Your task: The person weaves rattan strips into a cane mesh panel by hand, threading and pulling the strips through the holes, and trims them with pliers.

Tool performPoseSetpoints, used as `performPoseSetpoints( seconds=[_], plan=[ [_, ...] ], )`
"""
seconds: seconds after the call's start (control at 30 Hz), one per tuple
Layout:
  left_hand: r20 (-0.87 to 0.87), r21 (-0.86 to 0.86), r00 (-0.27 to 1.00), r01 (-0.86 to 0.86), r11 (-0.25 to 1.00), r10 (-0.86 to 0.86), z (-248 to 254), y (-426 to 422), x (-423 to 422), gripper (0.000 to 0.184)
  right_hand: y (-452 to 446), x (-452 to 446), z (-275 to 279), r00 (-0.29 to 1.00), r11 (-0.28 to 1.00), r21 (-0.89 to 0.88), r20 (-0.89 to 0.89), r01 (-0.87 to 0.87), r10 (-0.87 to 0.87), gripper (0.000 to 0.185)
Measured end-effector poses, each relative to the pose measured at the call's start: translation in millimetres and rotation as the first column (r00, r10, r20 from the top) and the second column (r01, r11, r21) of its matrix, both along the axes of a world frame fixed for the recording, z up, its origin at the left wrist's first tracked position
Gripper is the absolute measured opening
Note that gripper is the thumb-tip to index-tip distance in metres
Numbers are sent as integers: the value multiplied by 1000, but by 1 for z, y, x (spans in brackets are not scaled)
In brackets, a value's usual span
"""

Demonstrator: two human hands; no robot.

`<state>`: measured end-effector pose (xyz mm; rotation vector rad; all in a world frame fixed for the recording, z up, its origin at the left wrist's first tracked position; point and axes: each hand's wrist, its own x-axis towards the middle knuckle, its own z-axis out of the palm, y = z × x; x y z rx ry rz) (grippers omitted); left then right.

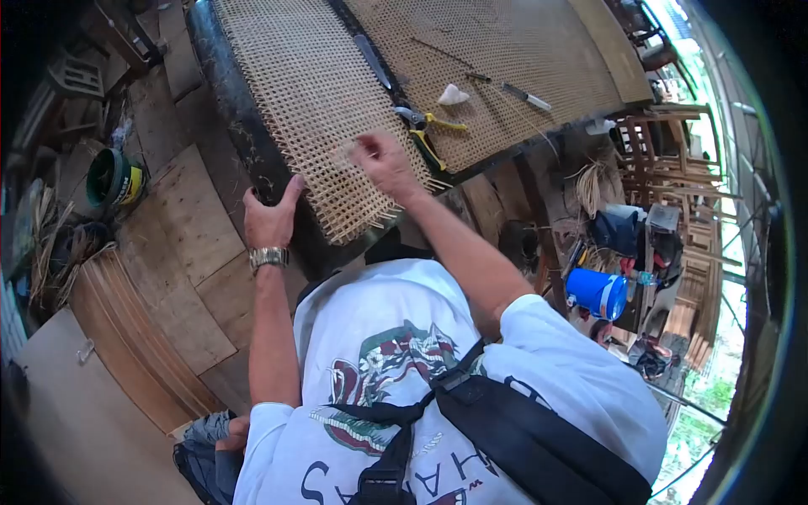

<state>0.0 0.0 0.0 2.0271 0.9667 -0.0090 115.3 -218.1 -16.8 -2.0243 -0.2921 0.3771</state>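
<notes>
A loose strip of woven cane webbing [307,93] with frayed ends lies along the left side of a dark-edged panel. My left hand [271,223] rests at the panel's dark edge [244,139], thumb and forefinger spread; its other fingers are hidden. Above the strip's near end, my right hand [389,168] has its fingers curled together. Whatever they pinch, if anything, is too small to make out. Just beyond it lie yellow-handled pruning shears [425,135]. A knife [372,61] points along the dark bar between the webbing sections.
More cane webbing [522,50] spans the right, with a white lump [453,94] and a light-bladed tool [526,96] on it. A blue bucket [596,293] and stacked wooden frames [686,185] stand right. At left are a dark green bucket [114,177] and plywood [181,227]. Another person's hand [234,433] shows low left.
</notes>
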Motion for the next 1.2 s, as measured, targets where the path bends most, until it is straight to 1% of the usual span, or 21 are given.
performPoseSetpoints(
  seconds=[0.07,0.1,0.13,0.17,0.23,0.3,0.37,0.43,0.5,0.57,0.63,0.7,0.73,0.77,0.8,0.83,0.87,0.97,1.03,1.13,1.2],
  plan=[
    [-105,58,994,28,998,-22,8,35,-6,105,-22,15,-20,955,934,-331,294,136,-35,67],
    [-77,-39,997,8,999,-11,-6,-37,20,105,-129,58,-6,896,780,-582,440,231,63,74],
    [-80,-29,997,9,1000,-11,-6,-28,22,104,-143,69,-15,854,681,-661,510,315,99,80],
    [-98,-20,995,12,1000,-14,-3,-22,15,104,-156,71,-25,816,569,-722,559,394,144,87],
    [-146,94,989,-9,996,23,20,-19,9,97,-178,86,-47,865,442,-853,423,278,271,93],
    [-160,182,985,-29,983,59,26,-38,4,90,-185,88,-25,894,430,-888,315,160,318,91],
    [101,620,989,-151,770,113,15,-66,-5,77,-196,90,-27,907,408,-912,209,45,366,89],
    [224,551,968,-221,805,113,24,-106,-22,56,-207,90,-46,836,435,-892,328,122,440,82],
    [124,342,979,-198,919,164,34,-151,-40,41,-213,90,-54,809,471,-873,368,130,458,80],
    [317,626,937,-88,775,-149,0,-190,-58,28,-217,92,-60,784,494,-857,407,149,469,77],
    [224,704,935,41,709,-275,0,-234,-59,30,-207,84,-61,706,639,-702,623,315,336,73],
    [-132,457,942,333,825,-307,11,-264,-67,33,-194,73,-53,602,737,-615,710,281,364,63],
    [-250,340,881,468,816,-401,13,-275,-63,33,-189,64,-68,665,782,-607,645,145,377,53],
    [-90,357,843,524,773,-530,-20,-274,-71,33,-185,49,-45,602,787,-577,715,219,357,49],
    [-65,191,807,587,786,-587,-24,-277,-63,32,-187,43,-46,674,745,-645,627,170,390,54],
    [-133,66,790,610,790,-599,-24,-280,-54,31,-190,40,-49,673,784,-600,647,159,358,61],
    [-14,87,791,610,788,-611,-31,-281,-52,31,-198,40,-39,787,832,-553,530,40,315,67],
    [8,84,770,635,768,-638,-9,-286,-26,31,-240,59,-38,773,850,-480,616,216,152,62],
    [-95,-273,861,460,845,-500,8,-289,0,33,-286,80,-36,718,780,-476,694,406,50,55],
    [27,-234,804,583,778,-594,-32,-280,15,36,-369,106,-5,851,636,-614,507,467,-137,47],
    [85,-219,744,663,715,-663,-38,-276,29,37,-419,124,-20,785,518,-593,505,617,-358,45]
  ],
)
